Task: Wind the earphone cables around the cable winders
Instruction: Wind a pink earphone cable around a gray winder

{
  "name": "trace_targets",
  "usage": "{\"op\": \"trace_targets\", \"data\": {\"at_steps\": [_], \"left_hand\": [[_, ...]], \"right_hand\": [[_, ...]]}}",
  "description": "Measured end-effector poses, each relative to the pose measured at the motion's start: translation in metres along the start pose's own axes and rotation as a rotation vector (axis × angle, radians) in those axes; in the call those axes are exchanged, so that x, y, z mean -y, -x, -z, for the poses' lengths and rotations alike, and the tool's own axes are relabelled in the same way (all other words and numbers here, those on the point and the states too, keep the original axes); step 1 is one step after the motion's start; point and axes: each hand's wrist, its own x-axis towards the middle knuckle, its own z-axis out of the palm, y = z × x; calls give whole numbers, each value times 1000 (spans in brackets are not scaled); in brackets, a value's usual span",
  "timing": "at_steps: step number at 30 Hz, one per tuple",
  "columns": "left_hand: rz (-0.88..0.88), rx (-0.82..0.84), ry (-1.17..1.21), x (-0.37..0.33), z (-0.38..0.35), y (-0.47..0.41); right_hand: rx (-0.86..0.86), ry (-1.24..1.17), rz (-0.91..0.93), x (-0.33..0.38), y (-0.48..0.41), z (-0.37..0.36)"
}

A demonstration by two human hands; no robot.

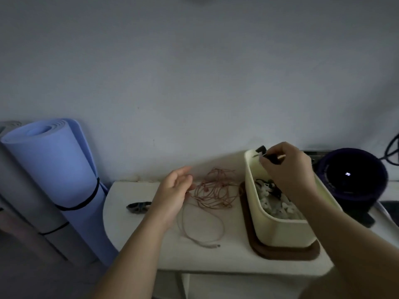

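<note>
1. Pink cable (216,190) lies tangled mid-frame on the table (216,260), its plug end trailing toward lower centre.
2. Left hand (172,195) hovers just left of it, fingers relaxed, holding nothing.
3. Right hand (287,167), right of centre, pinches a black winder (272,159) over the bin's (278,229) far end (spare winders (278,209) heaped inside).
4. A second winder (139,207) lies on the table at left; a blue mat (56,169) stands at the left edge.

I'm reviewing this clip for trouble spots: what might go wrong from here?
The pink cable lies in a tangled heap beside the left hand; tugging it may tighten knots. Its plug lies near the front edge of the table and might slide off. The right hand pinches a black winder above the box; a slip would drop it inside.
</note>
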Motion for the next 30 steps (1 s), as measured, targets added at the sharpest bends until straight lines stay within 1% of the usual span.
{"op": "trace_targets", "data": {"at_steps": [1, 3, 4, 6, 8, 9, 10, 12, 13, 15, 16, 18, 21, 23, 25, 26, 27, 30], "left_hand": [[1, 3, -11, 2, 0, 0], [3, 10, -31, 4, 1, 0], [7, 7, -43, 6, 2, -1], [20, -4, -78, 9, 6, -3], [31, -16, -145, 17, 9, -9], [33, -26, -203, 21, 11, -12], [33, -30, -275, 26, 13, -15], [33, 15, -461, 36, 15, -18], [37, 74, -571, 43, 16, -18], [68, 232, -803, 56, 15, -16], [91, 308, -906, 63, 14, -13], [124, 418, -1076, 74, 12, -9], [101, 500, -1266, 83, 8, -4], [71, 522, -1348, 84, 6, -1], [33, 516, -1428, 84, 6, 2], [10, 480, -1419, 83, 6, 2], [-9, 409, -1349, 79, 8, 0], [-86, 115, -930, 54, 15, -12]], "right_hand": [[32, 131, 6, -9, -3, 2], [164, 386, -12, -21, -5, 2], [213, 453, -12, -23, -6, -1], [202, 414, 52, -18, -4, -8], [174, 271, 172, -2, 1, -18], [215, 204, 231, 7, 6, -26], [297, 166, 290, 15, 12, -35], [580, 193, 397, 25, 27, -56], [743, 266, 433, 25, 35, -69], [1033, 476, 424, 17, 51, -91], [1131, 569, 390, 10, 57, -100], [1217, 704, 358, -2, 64, -111], [1201, 780, 393, -12, 68, -122], [1230, 827, 420, -13, 71, -127], [1235, 821, 409, -10, 70, -130], [1202, 785, 400, -7, 67, -129], [1130, 713, 390, 0, 60, -125], [785, 440, 344, 21, 30, -105]]}}
